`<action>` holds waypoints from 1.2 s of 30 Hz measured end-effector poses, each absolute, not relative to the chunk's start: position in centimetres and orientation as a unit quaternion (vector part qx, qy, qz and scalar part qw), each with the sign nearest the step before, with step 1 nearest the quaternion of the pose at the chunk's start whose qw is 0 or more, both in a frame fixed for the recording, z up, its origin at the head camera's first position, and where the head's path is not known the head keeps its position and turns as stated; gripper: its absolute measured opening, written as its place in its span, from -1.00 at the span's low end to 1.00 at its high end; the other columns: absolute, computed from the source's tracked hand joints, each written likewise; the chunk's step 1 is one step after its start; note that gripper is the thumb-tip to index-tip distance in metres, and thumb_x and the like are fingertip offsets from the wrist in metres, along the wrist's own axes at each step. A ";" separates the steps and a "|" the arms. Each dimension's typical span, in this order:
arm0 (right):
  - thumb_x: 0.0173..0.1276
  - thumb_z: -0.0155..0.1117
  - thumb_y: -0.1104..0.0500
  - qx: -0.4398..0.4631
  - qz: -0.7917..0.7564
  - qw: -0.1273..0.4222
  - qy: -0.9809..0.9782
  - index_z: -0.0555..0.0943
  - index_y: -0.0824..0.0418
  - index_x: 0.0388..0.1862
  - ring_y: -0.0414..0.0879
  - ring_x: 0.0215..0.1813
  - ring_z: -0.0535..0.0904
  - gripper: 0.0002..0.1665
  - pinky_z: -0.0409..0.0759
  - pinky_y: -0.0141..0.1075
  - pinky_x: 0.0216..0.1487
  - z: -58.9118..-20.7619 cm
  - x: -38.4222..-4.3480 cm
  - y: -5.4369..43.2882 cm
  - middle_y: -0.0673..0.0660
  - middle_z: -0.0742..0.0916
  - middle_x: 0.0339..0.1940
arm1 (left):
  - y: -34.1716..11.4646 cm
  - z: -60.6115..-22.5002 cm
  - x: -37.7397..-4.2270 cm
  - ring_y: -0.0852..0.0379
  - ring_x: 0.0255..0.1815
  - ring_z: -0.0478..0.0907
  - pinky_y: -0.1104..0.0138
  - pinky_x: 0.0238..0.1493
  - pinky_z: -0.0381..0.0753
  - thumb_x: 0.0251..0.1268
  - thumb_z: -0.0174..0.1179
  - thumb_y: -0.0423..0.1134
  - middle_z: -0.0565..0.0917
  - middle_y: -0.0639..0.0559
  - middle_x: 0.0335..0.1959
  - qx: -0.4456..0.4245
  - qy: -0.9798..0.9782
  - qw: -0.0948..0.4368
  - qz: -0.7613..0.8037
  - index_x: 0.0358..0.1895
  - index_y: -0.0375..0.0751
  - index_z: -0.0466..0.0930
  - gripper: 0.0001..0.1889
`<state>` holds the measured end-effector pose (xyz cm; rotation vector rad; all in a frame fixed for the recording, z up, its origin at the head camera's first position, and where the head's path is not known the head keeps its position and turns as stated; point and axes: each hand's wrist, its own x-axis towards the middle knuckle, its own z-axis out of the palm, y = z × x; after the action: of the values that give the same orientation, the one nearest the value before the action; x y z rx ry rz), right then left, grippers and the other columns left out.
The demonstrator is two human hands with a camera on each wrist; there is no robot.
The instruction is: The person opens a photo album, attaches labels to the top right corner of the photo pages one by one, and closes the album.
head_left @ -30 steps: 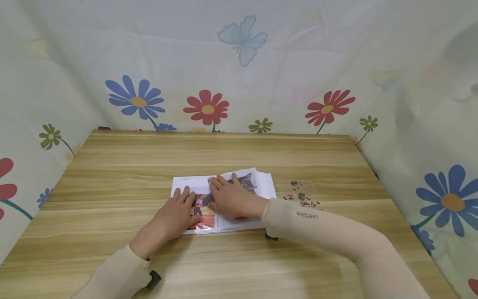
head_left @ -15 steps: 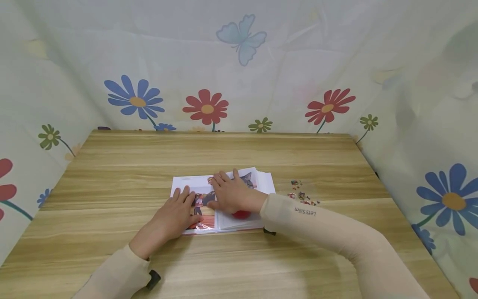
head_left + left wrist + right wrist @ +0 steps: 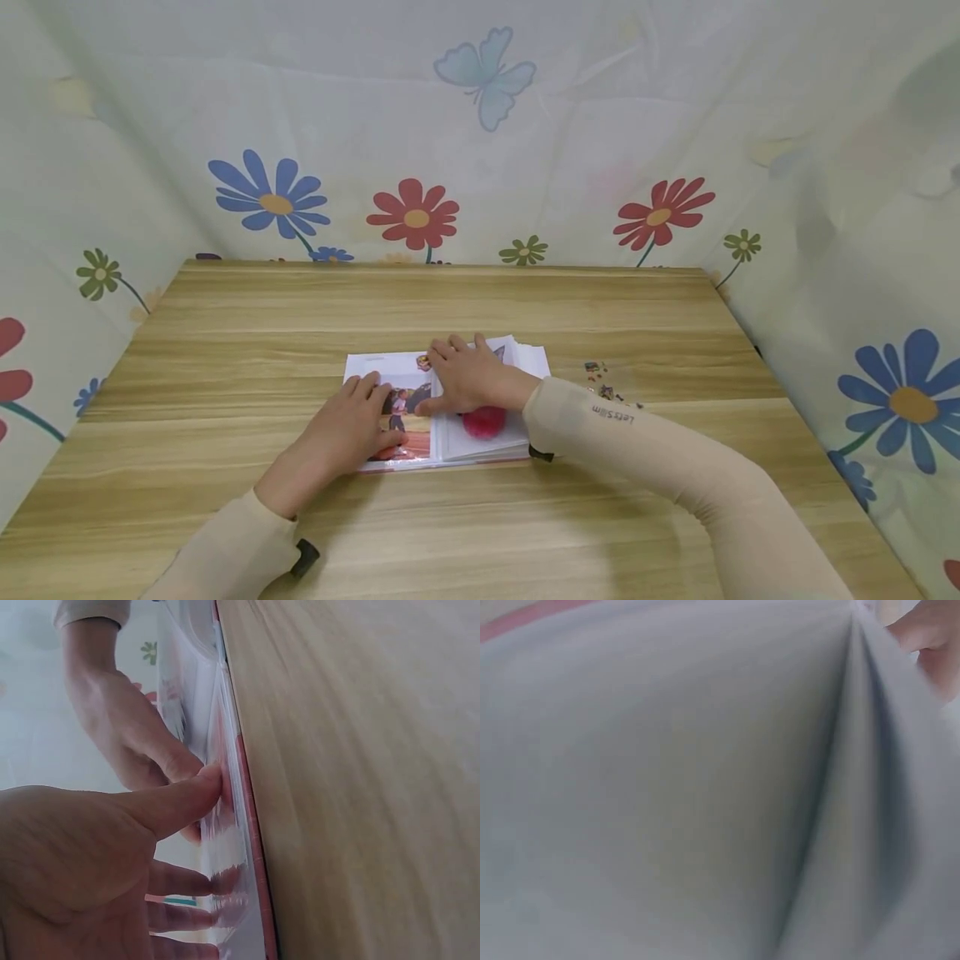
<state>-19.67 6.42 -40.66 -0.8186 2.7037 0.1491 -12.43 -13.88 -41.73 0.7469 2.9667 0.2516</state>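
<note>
An album with clear-sleeved pages [image 3: 378, 364] lies spread on the table. My left hand [image 3: 341, 433] rests on its left page, beside a photo [image 3: 411, 425] of a figure on reddish ground. In the left wrist view, the fingertips of my left hand [image 3: 90, 847] touch the glossy sleeve. Over the right page, my right hand [image 3: 468, 375] lies with fingers spread, covering most of a cat picture. Below its palm shows a round pinkish-red shape [image 3: 483, 422]. White page surfaces [image 3: 652, 787] fill the right wrist view, blurred, so my right fingers are hidden there.
Small colourful stickers [image 3: 606, 392] lie on the wooden table [image 3: 450, 533] to the right of the album, partly behind my right sleeve [image 3: 615, 433]. A flower-printed curtain [image 3: 480, 167] stands behind and beside the table.
My right hand has shifted slightly up and right on the page, uncovering more of the pinkish-red shape. My left hand has stayed nearly in place.
</note>
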 end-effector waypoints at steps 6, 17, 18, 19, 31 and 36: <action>0.35 0.14 -0.54 -0.286 0.022 0.131 0.949 0.20 0.22 0.65 0.11 0.67 0.07 0.18 0.04 0.22 0.58 -40.9 -19.8 6.8 0.14 0.28 0.66 | -13.9 -41.4 -12.5 -0.46 0.36 0.37 -0.20 0.39 0.37 0.33 0.39 0.08 0.41 -0.54 0.33 0.233 0.966 0.047 0.107 0.26 -0.55 0.51 -0.27; 0.54 0.27 -0.01 -0.303 -0.132 -0.004 0.944 0.55 0.30 0.38 0.13 0.46 0.45 -0.41 0.40 0.07 0.45 -39.4 -19.4 9.6 0.24 0.60 0.40 | -13.7 -40.7 -12.5 -0.41 0.43 0.35 -0.21 0.40 0.36 0.38 0.38 -0.06 0.41 -0.51 0.38 0.228 0.963 -0.002 0.145 0.36 -0.54 0.45 -0.31; 0.53 0.28 0.01 -0.300 -0.144 -0.010 0.943 0.56 0.30 0.37 0.13 0.45 0.47 -0.43 0.41 0.05 0.44 -39.2 -19.4 9.9 0.24 0.61 0.39 | -13.6 -40.7 -12.4 -0.38 0.44 0.35 -0.21 0.39 0.37 0.38 0.38 -0.06 0.41 -0.50 0.39 0.227 0.962 -0.006 0.148 0.37 -0.53 0.45 -0.31; 0.53 0.29 0.04 -0.298 -0.157 -0.017 0.941 0.57 0.31 0.36 0.13 0.43 0.48 -0.45 0.41 0.04 0.44 -39.0 -19.3 10.2 0.24 0.63 0.36 | -13.5 -40.7 -12.4 -0.36 0.44 0.36 -0.20 0.39 0.38 0.38 0.38 -0.07 0.42 -0.48 0.39 0.227 0.962 -0.012 0.152 0.38 -0.51 0.44 -0.31; 0.53 0.28 0.14 -0.262 -0.237 -0.046 0.934 0.60 0.34 0.32 0.16 0.43 0.50 -0.53 0.41 0.00 0.46 -36.4 -18.5 14.0 0.27 0.65 0.34 | -12.0 -39.8 -12.6 -0.27 0.41 0.44 -0.19 0.36 0.43 0.41 0.35 -0.10 0.48 -0.31 0.41 0.232 0.949 -0.071 0.200 0.41 -0.36 0.46 -0.38; 0.54 0.28 0.14 -0.252 -0.249 -0.059 0.933 0.61 0.34 0.31 0.16 0.41 0.52 -0.54 0.44 0.03 0.43 -36.0 -18.0 15.5 0.27 0.66 0.32 | -11.4 -39.3 -12.4 -0.23 0.42 0.44 -0.17 0.37 0.43 0.42 0.35 -0.11 0.50 -0.25 0.40 0.229 0.945 -0.080 0.220 0.42 -0.32 0.47 -0.39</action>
<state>-18.00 15.46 -35.98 -0.8227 3.0476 -0.8134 -12.44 -11.44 -39.34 0.7596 3.1293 0.7288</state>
